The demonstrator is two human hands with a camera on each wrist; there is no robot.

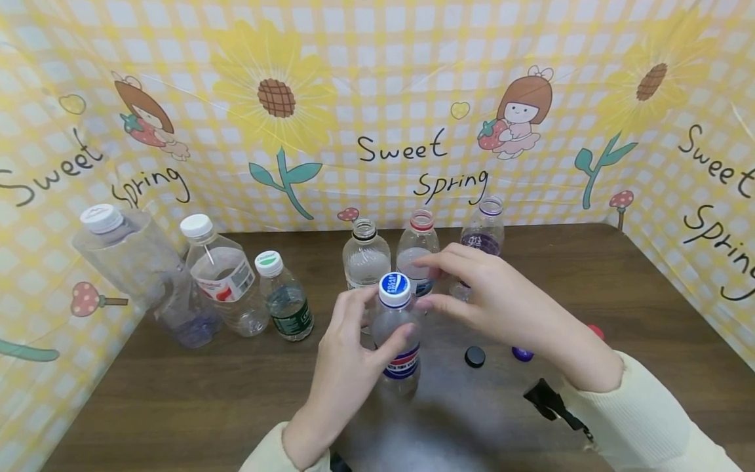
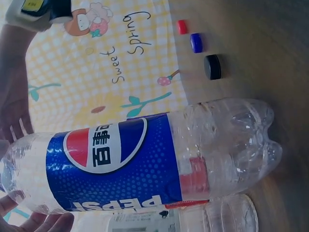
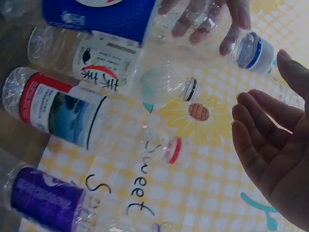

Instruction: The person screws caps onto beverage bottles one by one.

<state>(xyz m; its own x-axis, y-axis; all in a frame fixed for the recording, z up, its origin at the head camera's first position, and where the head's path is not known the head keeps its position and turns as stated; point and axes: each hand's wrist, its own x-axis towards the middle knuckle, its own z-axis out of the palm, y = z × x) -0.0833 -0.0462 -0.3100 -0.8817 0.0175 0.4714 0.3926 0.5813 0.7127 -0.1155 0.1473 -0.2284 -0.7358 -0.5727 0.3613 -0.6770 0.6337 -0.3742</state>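
Observation:
My left hand (image 1: 348, 357) grips a clear Pepsi bottle (image 2: 116, 159) round its upper part, with the thumb on the near side. The bottle stands upright on the table and has a blue, red and white label. A white cap (image 1: 394, 290) with a blue printed top sits on its neck. My right hand (image 1: 495, 295) hovers beside this cap, thumb and fingers spread and apart from it, holding nothing. Behind the hands stand uncapped clear bottles: one with a black neck ring (image 1: 364, 252), one with a red neck ring (image 1: 421, 244) and one with a purple label (image 1: 482, 241).
On the left stand capped bottles: a large clear one (image 1: 132, 262), a white-capped one (image 1: 221, 262) and a small green-labelled one (image 1: 289, 314). A black cap (image 1: 474, 356), a purple cap (image 1: 522, 354) and a red cap (image 1: 597, 331) lie on the right. A patterned cloth (image 1: 389, 78) encloses the table.

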